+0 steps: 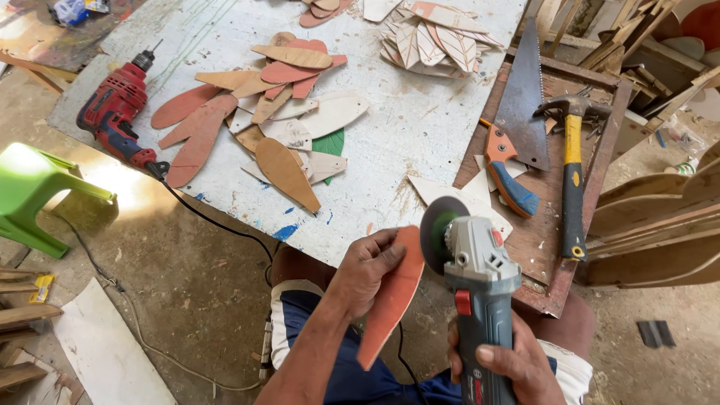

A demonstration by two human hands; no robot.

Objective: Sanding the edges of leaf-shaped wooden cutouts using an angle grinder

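The left hand (367, 270) has its grip clamped on a red leaf-shaped wooden cutout (391, 296), fingers across its upper face and thumb behind, holding it upright and slightly tilted above the person's knees, just off the near edge of the surface (420, 120). The right hand (510, 364) has its grip wrapped tight around the body of a grey angle grinder (476, 289), whose round disc (439, 232) sits right at the upper right edge of the cutout; whether the two actually touch cannot be told.

On the white, paint-flecked surface lies a spread of more leaf shapes (262, 112) in red, tan, white and one green, overlapping each other. A second pile of pale carved leaves (431, 37) rests near the far edge. A red electric drill (116, 109) lies at the left end, its black cord trailing down to the floor. To the right, on a brown wooden board (540, 240), lie a hand saw (517, 127) with an orange and blue handle and a hammer (574, 172) with a yellow and black handle, side by side. A green plastic stool (30, 191) stands on the floor at the left.
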